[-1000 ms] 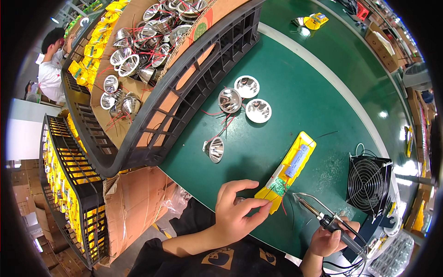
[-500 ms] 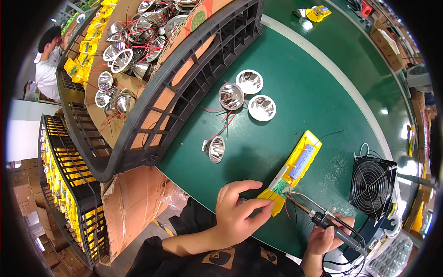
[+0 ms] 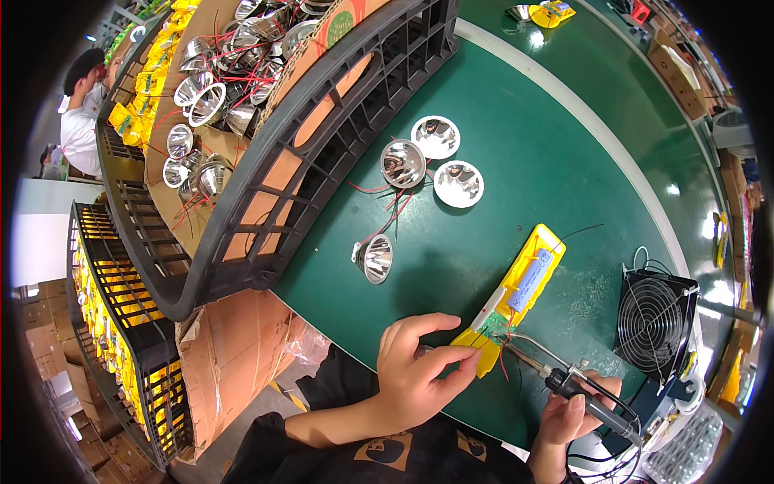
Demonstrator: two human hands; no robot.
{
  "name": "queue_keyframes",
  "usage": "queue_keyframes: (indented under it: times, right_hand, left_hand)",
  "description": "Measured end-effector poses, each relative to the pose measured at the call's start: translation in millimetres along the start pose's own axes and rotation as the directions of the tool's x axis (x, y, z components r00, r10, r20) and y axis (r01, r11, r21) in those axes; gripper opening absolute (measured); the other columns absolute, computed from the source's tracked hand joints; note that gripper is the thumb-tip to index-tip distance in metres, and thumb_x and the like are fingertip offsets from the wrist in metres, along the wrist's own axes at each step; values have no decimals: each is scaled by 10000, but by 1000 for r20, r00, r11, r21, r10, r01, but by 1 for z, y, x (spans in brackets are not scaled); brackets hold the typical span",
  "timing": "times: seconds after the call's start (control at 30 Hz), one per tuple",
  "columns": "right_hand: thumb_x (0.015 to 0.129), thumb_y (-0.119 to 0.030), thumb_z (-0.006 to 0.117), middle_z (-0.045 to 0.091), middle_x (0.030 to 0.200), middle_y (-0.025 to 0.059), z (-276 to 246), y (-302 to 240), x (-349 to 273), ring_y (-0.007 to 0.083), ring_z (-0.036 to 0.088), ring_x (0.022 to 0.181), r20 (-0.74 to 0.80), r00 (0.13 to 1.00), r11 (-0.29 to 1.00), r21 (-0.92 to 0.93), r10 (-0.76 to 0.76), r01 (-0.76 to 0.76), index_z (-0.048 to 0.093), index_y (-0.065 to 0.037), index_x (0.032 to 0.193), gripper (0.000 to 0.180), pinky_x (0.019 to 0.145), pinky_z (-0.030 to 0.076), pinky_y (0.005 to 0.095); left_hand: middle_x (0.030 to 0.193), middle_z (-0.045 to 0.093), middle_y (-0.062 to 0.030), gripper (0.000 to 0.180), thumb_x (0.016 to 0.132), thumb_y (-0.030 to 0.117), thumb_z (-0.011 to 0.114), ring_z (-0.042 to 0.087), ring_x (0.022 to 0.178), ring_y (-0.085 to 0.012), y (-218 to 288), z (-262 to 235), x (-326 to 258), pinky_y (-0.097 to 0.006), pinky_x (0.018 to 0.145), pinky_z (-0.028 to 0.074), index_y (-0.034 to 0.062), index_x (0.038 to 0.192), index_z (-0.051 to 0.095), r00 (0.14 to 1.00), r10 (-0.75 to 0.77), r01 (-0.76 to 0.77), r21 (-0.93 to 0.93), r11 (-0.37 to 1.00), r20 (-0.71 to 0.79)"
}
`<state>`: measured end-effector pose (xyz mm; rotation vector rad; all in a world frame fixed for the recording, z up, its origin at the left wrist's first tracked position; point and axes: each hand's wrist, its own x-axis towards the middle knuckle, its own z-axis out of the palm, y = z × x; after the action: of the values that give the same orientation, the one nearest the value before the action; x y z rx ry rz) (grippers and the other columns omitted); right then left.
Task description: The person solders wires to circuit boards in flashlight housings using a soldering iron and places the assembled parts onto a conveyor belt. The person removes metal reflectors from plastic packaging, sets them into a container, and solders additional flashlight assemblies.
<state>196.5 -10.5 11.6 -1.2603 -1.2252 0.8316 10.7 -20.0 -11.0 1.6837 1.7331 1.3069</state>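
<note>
A yellow plastic housing (image 3: 545,242) lies slanted on the green table. It carries a blue cylindrical battery (image 3: 530,280) and a small green circuit board (image 3: 491,325) with red and dark wires. My left hand (image 3: 419,373) is at its lower end, thumb and forefinger around the yellow edge; the exact contact is partly hidden. My right hand (image 3: 576,411) grips a soldering iron (image 3: 564,384) with a thin metal tube along its side. The iron's tip is at the circuit board, touching or very close to it. Several shiny reflector cups (image 3: 403,164) with red wires lie farther up the table.
A black plastic crate (image 3: 278,185) at the left holds cardboard and many reflector cups. Another crate (image 3: 129,315) below it contains yellow parts. A black fan (image 3: 655,323) stands at the right, near cables. Another yellow housing (image 3: 551,14) lies far off. A person (image 3: 81,121) sits beyond the crates.
Both hands, the iron and the housing keep nearly the same places. The whole view has shifted very slightly; nothing has been taken up or let go.
</note>
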Motion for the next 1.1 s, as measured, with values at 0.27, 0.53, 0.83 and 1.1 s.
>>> queue_keyframes:
  times: [0.27, 0.53, 0.83, 1.1]
  right_hand:
    - [776, -329, 607, 450, 495, 22, 0, 0, 0, 69, 430, 430, -17, 1000, 999, -38, -8, 7, 369, -27, 809, 385, 420, 368, 171]
    - [771, -383, 607, 434, 488, 10, 0, -4, 1, 64, 408, 396, -70, 994, 990, -114, -87, 78, 361, -32, 768, 429, 434, 357, 168]
    - [775, -208, 557, 351, 726, 54, -17, 8, -2, 106, 418, 576, -30, 978, 978, -20, -206, 206, 343, 10, 809, 307, 450, 391, 181]
    - [731, -344, 619, 352, 713, 41, -30, 0, -3, 122, 409, 556, -205, 968, 988, -74, -145, 133, 356, -10, 733, 425, 521, 341, 228]
  left_hand:
    - [959, 525, -89, 192, 553, 15, 725, 539, 809, -201, 2, -1, -1, -258, 613, 435, 76, 712, 638, 999, -30, 30, -3, 1000, 15]
    - [958, 526, -89, 185, 555, 18, 725, 539, 812, -203, 1, 0, -1, -267, 630, 437, 76, 707, 637, 1000, -20, 20, 8, 1000, 12]
    - [951, 528, -94, 174, 564, 19, 724, 545, 820, -206, 0, 0, -2, -273, 660, 443, 67, 707, 638, 1000, -15, 15, 4, 1000, 14]
    - [938, 546, -115, 177, 604, -3, 705, 562, 774, -190, -2, -1, -7, -260, 632, 459, 37, 755, 622, 1000, 9, -9, -50, 999, -7]
